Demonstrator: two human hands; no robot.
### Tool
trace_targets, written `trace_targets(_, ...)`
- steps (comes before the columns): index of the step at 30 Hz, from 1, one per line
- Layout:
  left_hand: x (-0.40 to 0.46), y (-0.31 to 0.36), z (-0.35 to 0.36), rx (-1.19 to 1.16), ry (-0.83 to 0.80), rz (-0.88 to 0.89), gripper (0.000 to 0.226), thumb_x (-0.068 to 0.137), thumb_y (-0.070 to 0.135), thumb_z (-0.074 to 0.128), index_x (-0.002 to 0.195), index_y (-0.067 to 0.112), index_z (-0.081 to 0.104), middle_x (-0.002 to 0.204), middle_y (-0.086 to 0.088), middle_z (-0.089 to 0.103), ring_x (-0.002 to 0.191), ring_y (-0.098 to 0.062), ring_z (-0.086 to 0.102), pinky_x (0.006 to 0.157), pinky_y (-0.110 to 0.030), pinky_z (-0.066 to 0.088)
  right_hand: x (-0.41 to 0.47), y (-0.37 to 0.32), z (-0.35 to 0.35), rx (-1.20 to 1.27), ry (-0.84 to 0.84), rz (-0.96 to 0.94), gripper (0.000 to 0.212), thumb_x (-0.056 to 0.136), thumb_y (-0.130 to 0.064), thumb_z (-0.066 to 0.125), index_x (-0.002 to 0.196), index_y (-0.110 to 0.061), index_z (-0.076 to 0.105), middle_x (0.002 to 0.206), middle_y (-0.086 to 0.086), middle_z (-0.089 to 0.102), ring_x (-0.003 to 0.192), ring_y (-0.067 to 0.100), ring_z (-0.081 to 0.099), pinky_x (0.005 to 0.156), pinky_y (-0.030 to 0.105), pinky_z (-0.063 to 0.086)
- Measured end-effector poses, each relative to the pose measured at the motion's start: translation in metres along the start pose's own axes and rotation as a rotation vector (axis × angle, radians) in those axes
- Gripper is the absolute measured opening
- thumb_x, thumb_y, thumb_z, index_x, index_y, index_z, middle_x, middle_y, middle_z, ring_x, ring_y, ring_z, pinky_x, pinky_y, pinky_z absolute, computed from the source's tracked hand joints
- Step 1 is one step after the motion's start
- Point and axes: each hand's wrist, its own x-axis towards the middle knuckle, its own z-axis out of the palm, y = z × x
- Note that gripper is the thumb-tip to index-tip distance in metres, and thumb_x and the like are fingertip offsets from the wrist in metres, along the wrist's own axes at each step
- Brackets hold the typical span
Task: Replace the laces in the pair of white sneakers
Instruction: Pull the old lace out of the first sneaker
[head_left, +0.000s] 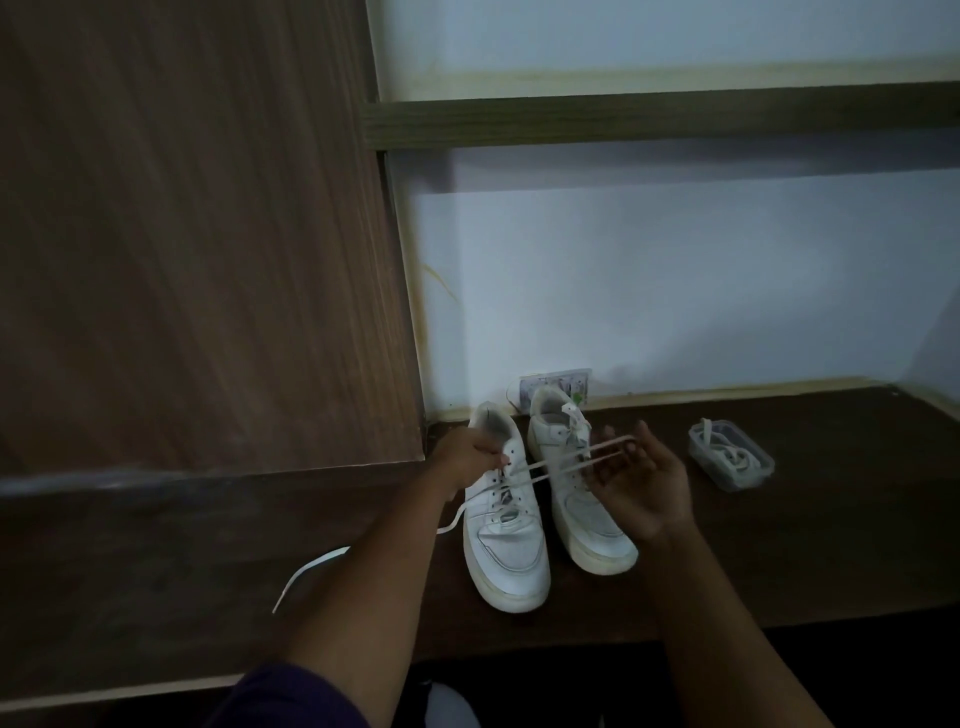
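Two white sneakers stand side by side on the dark wooden surface, toes toward me: the left sneaker (506, 545) and the right sneaker (582, 499). My left hand (470, 457) pinches a white lace (550, 465) at the left sneaker's upper eyelets. The lace runs in a loop across to my right hand (641, 478), which is palm up with the loop hooked over its fingers. The lace's loose end (311, 571) trails left over the surface, partly hidden behind my left forearm.
A small clear plastic container (730, 460) holding more white laces sits to the right of the shoes. A wooden cabinet side (208, 260) rises on the left. A wall socket (558, 387) is behind the shoes, and a shelf (649, 117) is above.
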Motion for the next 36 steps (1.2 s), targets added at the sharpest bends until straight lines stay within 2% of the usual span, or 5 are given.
trace_targets(4, 0.0, 0.0, -0.001, 0.0, -0.016, -0.001, 0.012, 0.081, 0.017, 0.078, 0.09, 0.014, 0.071, 0.074, 0.004, 0.057, 0.078, -0.014, 0.054, 0.074, -0.029, 0.045, -0.011, 0.005, 0.0, -0.096, 0.053, -0.085, 0.04, 0.083, -0.041, 0.061, 0.054, -0.018, 0.048, 0.053, -0.005, 0.045, 0.05, 0.009, 0.044, 0.056, 0.023, 0.038)
trace_targets(11, -0.004, -0.003, 0.003, -0.003, 0.018, 0.001, 0.01, 0.08, 0.02, 0.079, 0.083, 0.021, 0.07, 0.077, 0.003, 0.061, 0.083, -0.016, 0.06, 0.083, -0.038, 0.053, 0.012, 0.053, 0.013, -2.051, 0.234, -0.309, 0.051, 0.08, -0.06, 0.062, 0.087, -0.009, 0.057, 0.078, 0.002, 0.056, 0.071, 0.012, 0.049, 0.064, 0.025, 0.036)
trace_targets(22, -0.009, 0.002, 0.007, -0.002, 0.026, -0.024, 0.02, 0.088, 0.038, 0.069, 0.097, 0.021, 0.073, 0.091, 0.002, 0.069, 0.092, -0.017, 0.064, 0.079, -0.033, 0.053, 0.034, 0.065, 0.011, -2.037, 0.004, -0.422, 0.021, 0.089, -0.027, 0.06, 0.107, -0.02, 0.068, 0.106, -0.002, 0.06, 0.094, 0.019, 0.062, 0.079, 0.03, 0.047)
trace_targets(28, -0.019, 0.006, 0.002, 0.027, -0.021, -0.004, 0.032, 0.099, 0.039, 0.05, 0.118, 0.021, 0.068, 0.107, -0.008, 0.066, 0.102, -0.023, 0.061, 0.092, -0.04, 0.051, 0.009, 0.035, 0.013, -1.318, 0.42, -0.457, 0.015, 0.094, -0.015, 0.049, 0.086, -0.013, 0.06, 0.083, 0.007, 0.061, 0.07, 0.016, 0.056, 0.057, 0.027, 0.042)
trace_targets(36, -0.083, -0.008, 0.009, 0.173, -0.041, -0.072, 0.027, 0.082, 0.033, 0.071, 0.099, 0.022, 0.053, 0.089, 0.006, 0.058, 0.079, -0.008, 0.055, 0.063, -0.023, 0.043, -0.026, 0.007, 0.026, -1.988, -0.071, 0.21, 0.056, 0.095, -0.053, 0.042, 0.062, -0.019, 0.072, 0.079, -0.003, 0.066, 0.077, 0.006, 0.057, 0.068, 0.019, 0.038)
